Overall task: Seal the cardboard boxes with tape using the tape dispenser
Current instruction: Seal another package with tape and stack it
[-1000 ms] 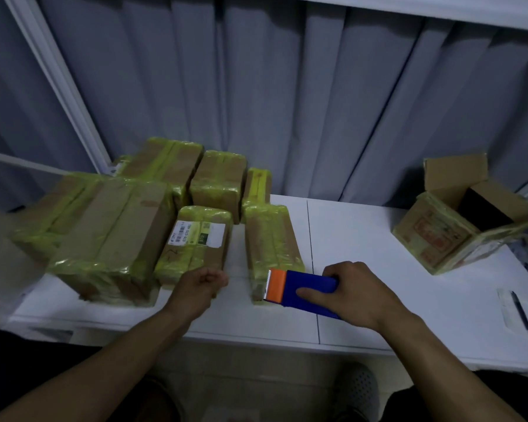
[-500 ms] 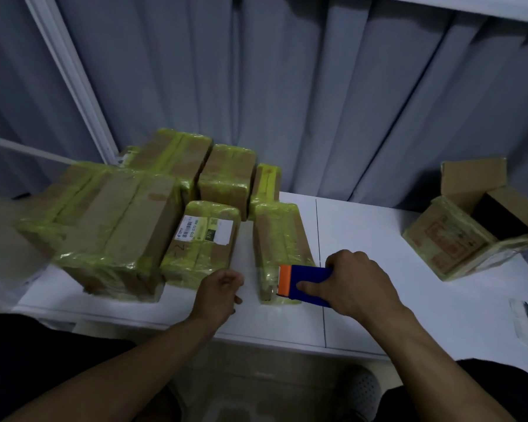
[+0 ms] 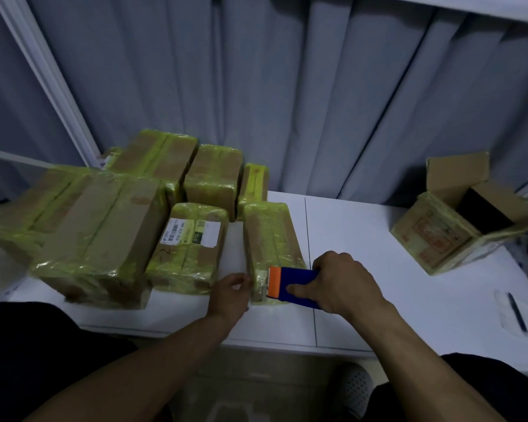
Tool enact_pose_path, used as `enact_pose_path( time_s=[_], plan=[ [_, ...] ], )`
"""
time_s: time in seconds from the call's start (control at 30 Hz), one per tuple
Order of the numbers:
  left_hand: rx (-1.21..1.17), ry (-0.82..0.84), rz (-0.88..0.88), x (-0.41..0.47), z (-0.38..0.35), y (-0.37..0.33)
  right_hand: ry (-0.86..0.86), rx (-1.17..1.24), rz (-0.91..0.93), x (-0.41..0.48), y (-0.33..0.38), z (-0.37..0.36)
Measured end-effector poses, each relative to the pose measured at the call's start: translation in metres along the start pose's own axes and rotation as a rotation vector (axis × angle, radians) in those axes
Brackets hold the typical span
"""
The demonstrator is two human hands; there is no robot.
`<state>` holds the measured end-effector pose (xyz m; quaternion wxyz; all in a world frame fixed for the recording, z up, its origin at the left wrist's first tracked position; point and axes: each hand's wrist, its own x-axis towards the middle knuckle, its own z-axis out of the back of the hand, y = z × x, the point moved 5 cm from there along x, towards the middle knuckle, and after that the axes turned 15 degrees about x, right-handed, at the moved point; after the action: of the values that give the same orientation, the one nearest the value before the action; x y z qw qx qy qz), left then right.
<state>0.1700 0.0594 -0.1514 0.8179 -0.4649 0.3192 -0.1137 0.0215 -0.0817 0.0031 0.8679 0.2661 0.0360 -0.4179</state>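
Note:
My right hand [image 3: 343, 281] grips a blue tape dispenser [image 3: 296, 286] with an orange blade end, held against the near end of a narrow cardboard box wrapped in yellow-green tape [image 3: 270, 242]. My left hand [image 3: 230, 295] sits at that box's near left corner, fingers curled and touching its edge. A labelled taped box [image 3: 189, 248] lies just left of it. An open cardboard box [image 3: 457, 226] with raised flaps stands at the far right of the white table [image 3: 363, 239].
Several more taped boxes are piled at the back left, a large one [image 3: 101, 236] nearest. A pen on a paper slip [image 3: 515, 312] lies near the right front edge. Grey curtains hang behind the table.
My left hand has moved right from the labelled box to the narrow box's near corner. The right hand has carried the dispenser forward onto that box's near end.

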Motion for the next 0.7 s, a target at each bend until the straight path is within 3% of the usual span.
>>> enact_pose_path(
  time_s=[0.2, 0.5, 0.7],
  plan=[
    [-0.016, -0.165, -0.199, -0.012, 0.01, -0.01, 0.027, 0.044, 0.001, 0.003, -0.004, -0.002],
    [0.115, 0.046, -0.456, -0.025, 0.004, -0.017, 0.03, 0.057, 0.014, 0.002, -0.008, -0.002],
    [0.439, 0.081, -0.858, -0.018, 0.024, -0.036, 0.014, 0.051, 0.036, -0.001, -0.01, -0.001]
  ],
)
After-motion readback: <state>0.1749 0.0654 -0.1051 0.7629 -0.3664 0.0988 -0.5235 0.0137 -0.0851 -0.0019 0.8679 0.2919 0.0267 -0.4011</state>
